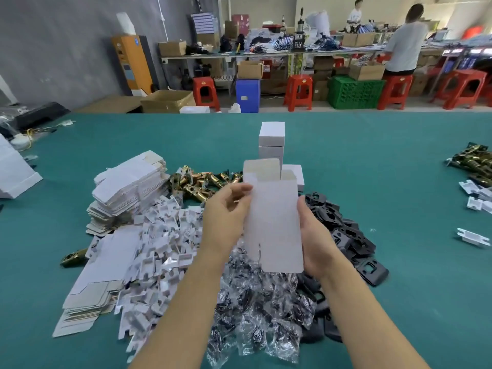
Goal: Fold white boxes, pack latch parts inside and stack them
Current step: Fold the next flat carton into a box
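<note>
You are holding one flat box blank point(274, 222) upright between both hands, above the pile of clear bagged parts point(255, 310) — so the step in hand is, by my reading, squaring the flat sleeve open into a box. To do it well, press the two long edges toward each other so the panels pop apart, keep the creases straight, then tuck the bottom flaps first; the top flaps point(262, 169) stand up and free, so leave that end open for loading. Your left hand point(226, 209) grips the blank's left edge near the upper part: thumb laid on the near face, fingers curled behind the card, only slightly spread. Your right hand point(315, 235) holds the right edge lower down, palm against the edge, thumb along the side; its fingers are hidden behind the card, so how far they curl cannot be told. Supplies are within reach on the green table point(399, 182): a stack of flat blanks point(127, 190) to the left, white plastic inserts point(165, 235) beside it, brass latch bodies point(197, 182) just beyond your left hand, black plates point(348, 230) to the right of your right hand. Finished boxes point(272, 137) stand stacked behind the blank, at least two high, with another white box point(296, 174) low beside them — the next packed box likely goes there.
</note>
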Tool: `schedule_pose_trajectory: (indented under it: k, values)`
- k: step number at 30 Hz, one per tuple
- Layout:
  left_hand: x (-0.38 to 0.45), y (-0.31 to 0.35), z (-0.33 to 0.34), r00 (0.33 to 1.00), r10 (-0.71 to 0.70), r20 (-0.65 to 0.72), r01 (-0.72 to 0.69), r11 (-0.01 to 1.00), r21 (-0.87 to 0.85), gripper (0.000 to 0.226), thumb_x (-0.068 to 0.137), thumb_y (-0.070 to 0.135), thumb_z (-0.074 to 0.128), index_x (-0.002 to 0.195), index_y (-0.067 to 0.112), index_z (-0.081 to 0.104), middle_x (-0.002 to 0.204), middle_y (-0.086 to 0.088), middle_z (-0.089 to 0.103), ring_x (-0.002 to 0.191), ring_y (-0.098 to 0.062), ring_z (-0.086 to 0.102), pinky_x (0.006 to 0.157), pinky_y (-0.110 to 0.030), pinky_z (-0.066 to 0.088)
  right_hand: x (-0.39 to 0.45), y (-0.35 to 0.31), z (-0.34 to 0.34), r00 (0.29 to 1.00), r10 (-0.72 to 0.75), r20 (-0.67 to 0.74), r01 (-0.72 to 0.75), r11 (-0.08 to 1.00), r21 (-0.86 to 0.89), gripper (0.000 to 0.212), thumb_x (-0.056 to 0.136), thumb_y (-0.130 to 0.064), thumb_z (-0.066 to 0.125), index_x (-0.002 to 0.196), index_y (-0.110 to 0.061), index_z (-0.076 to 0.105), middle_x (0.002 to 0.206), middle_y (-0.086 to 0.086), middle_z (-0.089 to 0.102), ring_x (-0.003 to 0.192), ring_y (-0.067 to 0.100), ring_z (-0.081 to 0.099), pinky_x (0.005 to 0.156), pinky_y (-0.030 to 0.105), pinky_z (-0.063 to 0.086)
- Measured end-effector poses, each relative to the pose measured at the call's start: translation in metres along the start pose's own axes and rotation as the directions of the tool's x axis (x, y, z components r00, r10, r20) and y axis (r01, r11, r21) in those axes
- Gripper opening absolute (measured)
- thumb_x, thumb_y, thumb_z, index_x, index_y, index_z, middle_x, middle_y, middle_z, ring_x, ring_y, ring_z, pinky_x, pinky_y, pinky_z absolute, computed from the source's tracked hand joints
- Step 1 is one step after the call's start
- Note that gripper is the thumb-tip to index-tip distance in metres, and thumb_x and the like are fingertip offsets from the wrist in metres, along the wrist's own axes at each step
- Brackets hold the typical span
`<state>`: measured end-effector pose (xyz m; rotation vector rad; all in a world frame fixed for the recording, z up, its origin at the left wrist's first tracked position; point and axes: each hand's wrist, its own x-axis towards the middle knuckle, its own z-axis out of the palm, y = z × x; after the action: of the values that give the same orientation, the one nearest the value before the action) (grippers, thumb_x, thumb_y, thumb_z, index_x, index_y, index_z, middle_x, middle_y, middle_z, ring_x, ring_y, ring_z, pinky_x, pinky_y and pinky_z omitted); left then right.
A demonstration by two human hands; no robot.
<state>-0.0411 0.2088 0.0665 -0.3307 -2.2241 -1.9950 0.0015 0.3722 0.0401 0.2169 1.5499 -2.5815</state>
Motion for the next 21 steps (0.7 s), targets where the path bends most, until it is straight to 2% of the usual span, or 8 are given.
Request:
schedule_pose_trajectory:
  k: [2,4,6,8,12,15,17,21]
  values:
    - [-0.007,-0.014,0.018,0.998,-0.023,0.051,0.022,0.999,0.027,0.037,0.094,0.021,0.072,0.12,0.044,0.061,0.124,0.014,0.067,0.104,0.005,0.064,0.084,-0.021,0.059,-0.002,0.006,-0.007,0.998,0.019,0.052,-0.025,0.992,0.125,0.07,0.093,-0.066,0.035,0.142,-0.022,0.059,0.138,0.012,0.066,0.128,0.031,0.063,0.099,0.05,0.056]
    - [-0.015,-0.027,0.034,0.984,-0.079,0.161,0.068,0.995,0.073,0.072,0.083,0.047,0.08,0.14,0.06,0.039,0.146,0.023,0.047,0.122,0.004,0.053,0.094,-0.028,0.054,-0.001,0.016,-0.013,0.995,0.034,0.094,-0.056,0.968,0.244,0.067,0.096,-0.063,0.038,0.144,-0.02,0.059,0.145,0.015,0.059,0.135,0.032,0.056,0.107,0.049,0.052]
    - [-0.021,-0.038,0.044,0.967,-0.14,0.214,0.13,0.99,0.058,0.104,0.067,0.068,0.083,0.148,0.066,0.017,0.154,0.028,0.036,0.131,-0.001,0.046,0.101,-0.038,0.048,0.001,0.025,-0.017,0.995,0.038,0.094,-0.062,0.962,0.267,0.064,0.096,-0.063,0.042,0.141,-0.023,0.062,0.148,0.014,0.057,0.137,0.031,0.054,0.107,0.047,0.051]
    - [-0.023,-0.051,0.049,0.961,-0.16,0.224,0.171,0.985,-0.032,0.117,0.06,0.07,0.086,0.149,0.067,0.01,0.15,0.032,0.039,0.13,0.006,0.048,0.105,-0.037,0.045,0.001,0.031,-0.022,0.997,0.048,0.062,-0.061,0.972,0.229,0.064,0.092,-0.068,0.047,0.138,-0.027,0.064,0.147,0.013,0.058,0.135,0.03,0.056,0.105,0.045,0.053]
    - [-0.026,-0.07,0.053,0.96,-0.144,0.242,0.174,0.979,-0.109,0.105,0.079,0.042,0.086,0.148,0.068,0.012,0.139,0.045,0.045,0.122,0.017,0.052,0.096,-0.022,0.05,-0.002,0.037,-0.039,0.994,0.108,0.022,-0.11,0.972,0.207,0.067,0.085,-0.074,0.05,0.132,-0.03,0.069,0.143,0.013,0.061,0.131,0.03,0.06,0.1,0.043,0.055]
    - [-0.028,-0.071,0.053,0.961,-0.133,0.244,0.17,0.975,-0.141,0.1,0.079,0.05,0.084,0.151,0.064,0.015,0.141,0.043,0.047,0.125,0.014,0.052,0.095,-0.017,0.051,-0.006,0.034,-0.039,0.996,0.084,0.03,-0.087,0.983,0.161,0.072,0.074,-0.079,0.067,0.129,-0.033,0.071,0.14,0.01,0.064,0.129,0.028,0.062,0.095,0.039,0.057]
    - [-0.028,-0.071,0.052,0.957,-0.138,0.255,0.193,0.959,-0.207,0.101,0.071,0.058,0.086,0.15,0.061,0.023,0.14,0.036,0.052,0.127,0.009,0.054,0.098,-0.02,0.053,-0.01,0.032,-0.037,0.996,0.065,0.058,-0.071,0.991,0.113,0.073,0.067,-0.079,0.075,0.125,-0.035,0.073,0.137,0.006,0.067,0.125,0.025,0.065,0.091,0.035,0.058]
    - [-0.028,-0.07,0.052,0.948,-0.168,0.271,0.23,0.949,-0.216,0.079,0.061,0.063,0.09,0.127,0.07,0.046,0.133,0.025,0.063,0.123,0.001,0.06,0.096,-0.023,0.055,-0.015,0.032,-0.033,0.994,0.087,0.059,-0.089,0.996,0.025,0.076,0.066,-0.077,0.074,0.125,-0.028,0.074,0.129,0.007,0.071,0.115,0.023,0.07,0.084,0.03,0.06]
